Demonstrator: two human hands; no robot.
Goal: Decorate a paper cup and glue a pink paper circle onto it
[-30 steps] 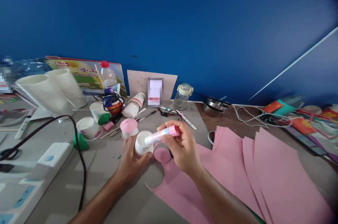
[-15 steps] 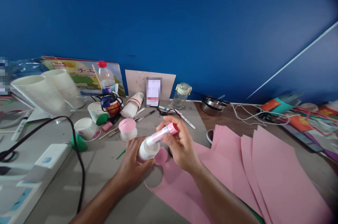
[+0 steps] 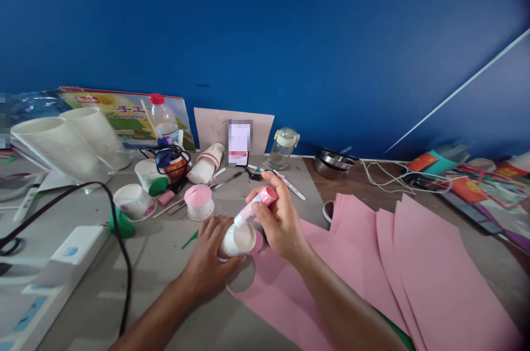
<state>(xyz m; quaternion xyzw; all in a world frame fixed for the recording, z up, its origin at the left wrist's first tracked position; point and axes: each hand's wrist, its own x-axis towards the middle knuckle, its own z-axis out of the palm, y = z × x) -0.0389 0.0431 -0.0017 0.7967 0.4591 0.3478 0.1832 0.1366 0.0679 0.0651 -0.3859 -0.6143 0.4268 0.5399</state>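
My left hand (image 3: 211,249) is wrapped around a white paper cup (image 3: 237,242), whose open mouth tips toward the right. In my right hand (image 3: 284,221) is a pink and white glue stick (image 3: 253,208), its white end down at the cup's rim. Whether the tip touches the rim I cannot tell. A round pink paper piece (image 3: 257,242) shows just behind the cup. Under my right forearm spreads a pink paper sheet (image 3: 285,296) with a rounded cut-out in its edge. A short white cup with a pink disc on top (image 3: 199,199) stands beyond my left hand.
Stacked paper cups (image 3: 53,147) and a white power strip (image 3: 62,274) with a black cable lie on the left. A phone (image 3: 239,144) leans at the back beside a glass jar (image 3: 284,149). More pink sheets (image 3: 447,268) lie right, near metal bowls (image 3: 333,164).
The cup has turned in my left hand, so its mouth faces more to the right. The glue stick has shifted slightly along the rim and tilts more steeply.
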